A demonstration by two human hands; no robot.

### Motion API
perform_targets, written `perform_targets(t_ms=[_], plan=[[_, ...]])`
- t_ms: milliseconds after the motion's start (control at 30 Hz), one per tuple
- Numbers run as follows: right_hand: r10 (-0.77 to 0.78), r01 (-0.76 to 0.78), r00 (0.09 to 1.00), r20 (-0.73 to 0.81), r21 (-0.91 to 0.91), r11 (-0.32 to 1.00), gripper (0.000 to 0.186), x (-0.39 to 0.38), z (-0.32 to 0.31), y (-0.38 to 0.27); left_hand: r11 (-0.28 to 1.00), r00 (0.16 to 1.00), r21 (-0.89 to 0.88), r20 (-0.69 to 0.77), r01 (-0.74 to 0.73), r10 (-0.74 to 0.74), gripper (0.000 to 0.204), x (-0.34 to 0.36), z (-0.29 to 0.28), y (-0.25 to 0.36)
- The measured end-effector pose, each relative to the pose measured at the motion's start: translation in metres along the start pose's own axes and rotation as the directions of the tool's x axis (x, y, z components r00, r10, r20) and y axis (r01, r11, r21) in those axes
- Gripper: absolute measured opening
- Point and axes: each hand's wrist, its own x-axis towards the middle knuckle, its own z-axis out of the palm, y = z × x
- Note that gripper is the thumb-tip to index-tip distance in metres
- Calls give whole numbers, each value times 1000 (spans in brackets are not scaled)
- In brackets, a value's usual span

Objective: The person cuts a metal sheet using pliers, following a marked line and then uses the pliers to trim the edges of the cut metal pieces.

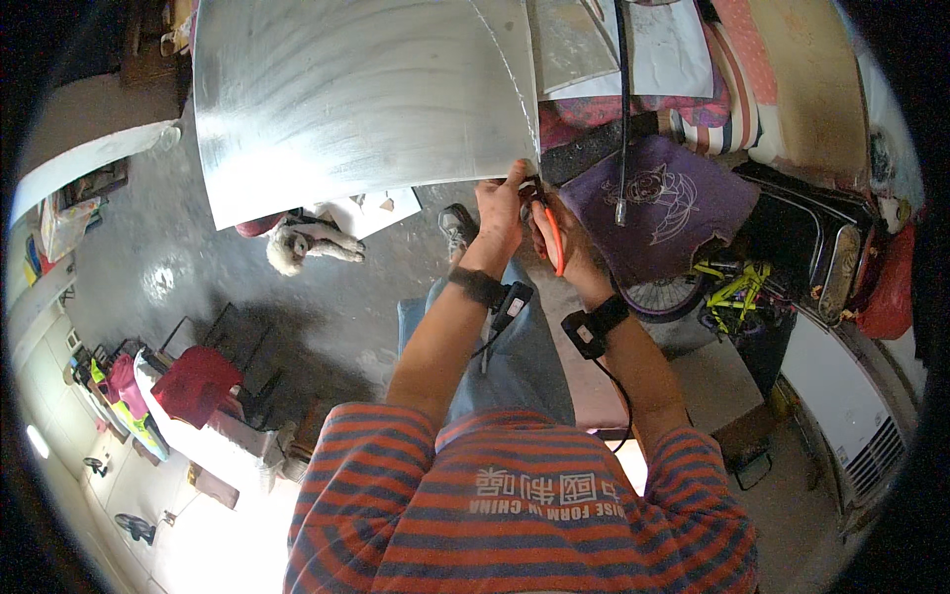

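A large grey, shiny flat sheet (366,94) reaches forward from my hands, with a thin, uneven pale line running along its right side to the near corner. My left hand (500,213) grips the sheet's near edge by that corner, thumb on top and fingers underneath. My right hand (566,233) is closed round orange-handled pliers (555,238). The dark head of the pliers is at the sheet's corner, close to the left thumb; its jaws are mostly hidden, so I cannot tell whether they bite the sheet. Both wrists wear black straps with small devices.
A black cable or rod (622,119) hangs right of the sheet, over patterned cloths and a purple mat (658,203). Further right are a small yellow-green bicycle (737,297) and a white appliance (846,411). A white fluffy dog (307,246) lies on the floor left of my feet.
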Motion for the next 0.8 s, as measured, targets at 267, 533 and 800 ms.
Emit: perform_targets(t_ms=[267, 533, 800], plan=[[296, -243, 954, -48, 453, 858, 35, 5, 6, -9, 998, 998, 29, -23, 58, -57, 22, -3, 3, 7], [205, -185, 977, -64, 232, 955, 25, 2, 5, -1, 998, 997, 5, -44, 67, -67, 18, -5, 6, 7], [228, -208, 971, -70, 213, 955, 39, 2, 5, -9, 999, 999, -3, -29, 44, -44, 21, 3, 0, -1]])
